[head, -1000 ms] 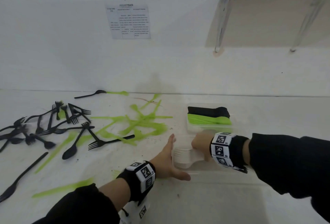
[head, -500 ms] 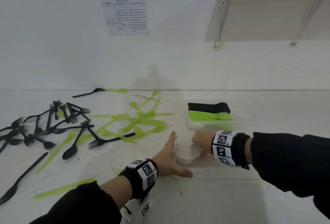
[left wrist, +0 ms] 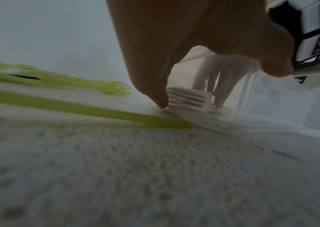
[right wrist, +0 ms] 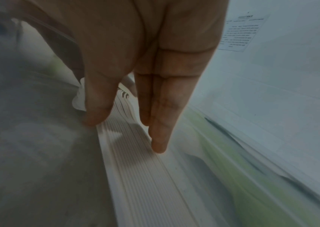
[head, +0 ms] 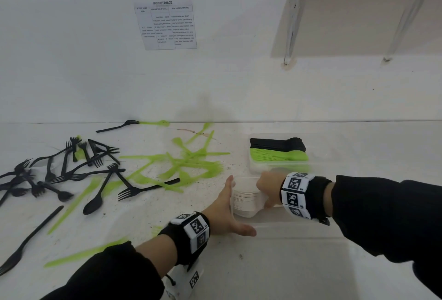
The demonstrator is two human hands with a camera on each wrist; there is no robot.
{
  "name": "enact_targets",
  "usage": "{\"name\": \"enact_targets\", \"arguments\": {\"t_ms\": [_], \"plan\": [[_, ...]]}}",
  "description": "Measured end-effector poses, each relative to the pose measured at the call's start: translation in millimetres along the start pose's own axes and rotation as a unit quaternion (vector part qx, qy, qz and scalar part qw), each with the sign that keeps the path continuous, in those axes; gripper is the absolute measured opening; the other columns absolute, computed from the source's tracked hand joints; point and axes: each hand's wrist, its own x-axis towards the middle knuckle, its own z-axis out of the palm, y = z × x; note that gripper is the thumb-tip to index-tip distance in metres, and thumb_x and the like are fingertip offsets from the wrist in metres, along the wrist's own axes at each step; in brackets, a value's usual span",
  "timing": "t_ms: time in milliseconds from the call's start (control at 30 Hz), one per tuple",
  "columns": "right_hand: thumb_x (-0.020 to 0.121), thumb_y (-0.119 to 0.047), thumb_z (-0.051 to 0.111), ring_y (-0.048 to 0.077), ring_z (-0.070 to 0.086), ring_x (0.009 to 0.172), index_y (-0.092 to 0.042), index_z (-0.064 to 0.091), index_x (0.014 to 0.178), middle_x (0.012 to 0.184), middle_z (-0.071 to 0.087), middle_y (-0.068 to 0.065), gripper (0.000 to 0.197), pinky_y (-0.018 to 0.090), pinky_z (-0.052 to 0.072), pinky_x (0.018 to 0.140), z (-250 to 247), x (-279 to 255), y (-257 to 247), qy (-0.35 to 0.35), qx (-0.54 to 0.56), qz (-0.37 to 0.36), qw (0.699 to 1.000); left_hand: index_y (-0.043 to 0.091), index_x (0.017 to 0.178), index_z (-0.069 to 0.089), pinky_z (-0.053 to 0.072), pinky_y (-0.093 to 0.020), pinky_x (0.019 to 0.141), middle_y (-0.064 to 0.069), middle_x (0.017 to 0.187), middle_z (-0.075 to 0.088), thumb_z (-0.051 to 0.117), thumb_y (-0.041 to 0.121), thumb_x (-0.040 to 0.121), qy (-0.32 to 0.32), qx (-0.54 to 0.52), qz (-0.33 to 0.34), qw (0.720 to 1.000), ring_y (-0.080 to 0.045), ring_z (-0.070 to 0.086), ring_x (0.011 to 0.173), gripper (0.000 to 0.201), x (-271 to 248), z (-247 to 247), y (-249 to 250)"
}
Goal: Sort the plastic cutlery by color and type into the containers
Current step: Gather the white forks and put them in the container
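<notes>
A stack of white forks [head: 246, 204] lies in the near clear container [head: 299, 228]. My right hand [head: 265, 187] reaches in from the right and pinches the stack between thumb and straight fingers [right wrist: 159, 142]; the white forks [right wrist: 135, 153] run under it. My left hand [head: 227, 206] stands flat, fingers straight, against the container's left end, thumb spread along the near side. The left wrist view shows the fork tines [left wrist: 190, 98] through the clear wall. Loose green cutlery [head: 181, 163] and black forks and spoons [head: 71, 170] lie scattered to the left.
A second clear container [head: 253, 168] behind the first holds stacked black spoons [head: 277, 143] over green spoons [head: 277, 156]. A green knife [left wrist: 77, 107] and a green fork [left wrist: 116, 89] lie close to my left hand. A wall with a paper sheet [head: 165, 24] rises behind the table.
Both hands stay at the white fork stack with only slight shifts. Nothing was picked up or let go.
</notes>
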Motion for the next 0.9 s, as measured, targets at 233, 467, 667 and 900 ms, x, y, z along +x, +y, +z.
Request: {"name": "enact_targets", "arguments": {"t_ms": [233, 467, 667, 900], "plan": [[0.086, -0.030, 0.062, 0.024, 0.061, 0.091, -0.003, 0.064, 0.102, 0.084, 0.054, 0.004, 0.031, 0.028, 0.042, 0.070, 4.4, 0.9, 4.8, 0.035, 0.033, 0.018, 0.999, 0.025, 0.145, -0.026, 0.014, -0.029, 0.117, 0.007, 0.158, 0.000, 0.087, 0.034, 0.061, -0.003, -0.001, -0.003, 1.000, -0.009, 0.009, 0.144, 0.140, 0.0, -0.6, 0.4], [0.079, -0.031, 0.070, 0.027, 0.054, 0.115, -0.011, 0.054, 0.125, 0.125, 0.054, 0.008, 0.053, 0.035, 0.049, 0.090, 1.7, -3.6, 7.5, 0.006, 0.121, 0.088, 0.989, 0.024, 0.145, -0.026, 0.016, -0.028, 0.116, 0.006, 0.158, 0.003, 0.087, 0.033, 0.061, -0.005, -0.010, -0.003, 1.000, -0.010, 0.012, 0.143, 0.141, 0.6, -0.2, -0.9], [0.057, -0.039, 0.084, 0.031, 0.062, 0.091, -0.017, 0.067, 0.107, 0.097, 0.065, 0.003, 0.057, 0.032, 0.046, 0.081, 11.0, 20.1, 7.7, -0.073, 0.136, 0.116, 0.981, 0.023, 0.145, -0.027, 0.015, -0.025, 0.114, 0.004, 0.158, 0.004, 0.087, 0.032, 0.060, -0.001, -0.019, -0.005, 1.000, -0.010, 0.011, 0.144, 0.142, 0.8, 0.4, -1.1], [0.069, -0.031, 0.070, 0.021, 0.050, 0.069, -0.014, 0.061, 0.101, 0.079, 0.050, 0.006, 0.037, 0.033, 0.051, 0.076, 5.2, 0.1, -4.8, -0.033, 0.074, 0.115, 0.990, 0.022, 0.144, -0.027, 0.018, -0.029, 0.116, 0.006, 0.158, 0.006, 0.086, 0.046, 0.044, 0.005, -0.023, -0.007, 1.000, -0.008, 0.013, 0.143, 0.153, -0.4, 1.5, 1.5]]}}
